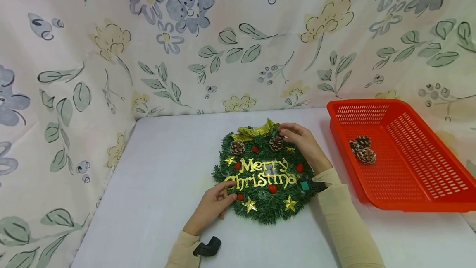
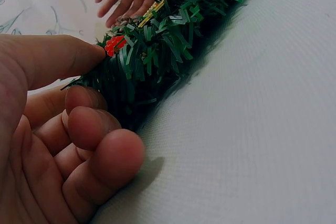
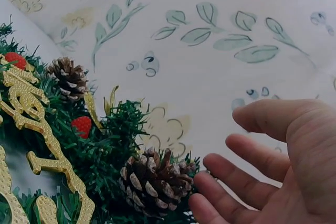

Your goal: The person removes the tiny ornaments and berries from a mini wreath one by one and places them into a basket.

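Behind, floral cloth (image 1: 227, 82) backs the white surface (image 1: 167, 177); left grip (image 1: 213, 205) pinches the wreath (image 1: 265, 215); right grip (image 1: 306, 144) rests wide.

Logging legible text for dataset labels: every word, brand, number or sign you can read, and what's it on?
"Merry": gold upper word, on the green tinsel wreath.
"Christma": gold lower word, same wreath; no final "s" visible.
Nothing else readable in any view.
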Motion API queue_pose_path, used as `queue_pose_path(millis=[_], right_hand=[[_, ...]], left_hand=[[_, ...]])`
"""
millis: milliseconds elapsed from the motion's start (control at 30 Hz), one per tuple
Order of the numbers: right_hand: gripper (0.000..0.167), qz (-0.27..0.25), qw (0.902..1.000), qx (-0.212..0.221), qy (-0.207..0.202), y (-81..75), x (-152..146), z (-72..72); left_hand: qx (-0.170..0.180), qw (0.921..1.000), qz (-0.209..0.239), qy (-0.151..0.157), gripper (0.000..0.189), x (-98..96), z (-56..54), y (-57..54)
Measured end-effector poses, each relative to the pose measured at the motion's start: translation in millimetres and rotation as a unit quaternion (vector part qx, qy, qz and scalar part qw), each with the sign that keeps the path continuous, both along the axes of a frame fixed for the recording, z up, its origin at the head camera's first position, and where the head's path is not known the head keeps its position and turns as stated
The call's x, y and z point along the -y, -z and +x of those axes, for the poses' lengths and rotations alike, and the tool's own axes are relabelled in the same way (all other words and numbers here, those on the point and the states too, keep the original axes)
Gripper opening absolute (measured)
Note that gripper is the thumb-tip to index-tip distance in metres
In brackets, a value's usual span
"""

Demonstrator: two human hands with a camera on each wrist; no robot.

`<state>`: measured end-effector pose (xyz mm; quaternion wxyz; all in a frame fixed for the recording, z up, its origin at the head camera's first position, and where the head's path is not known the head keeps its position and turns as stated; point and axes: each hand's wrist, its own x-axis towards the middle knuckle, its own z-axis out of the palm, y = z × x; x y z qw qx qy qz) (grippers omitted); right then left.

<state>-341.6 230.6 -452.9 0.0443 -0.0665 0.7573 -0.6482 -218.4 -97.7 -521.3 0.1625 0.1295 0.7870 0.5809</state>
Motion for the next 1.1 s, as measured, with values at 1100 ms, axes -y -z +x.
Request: queue_pose_path(millis=[1100], right_hand=[[0.051, 0.053, 0.9978, 0.036, -0.017, 21.9, -3, 1.0]], left_hand=[[-0.003, 1.0, 0.003, -0.006, 0.045, -0.8, -1.0, 0.3]])
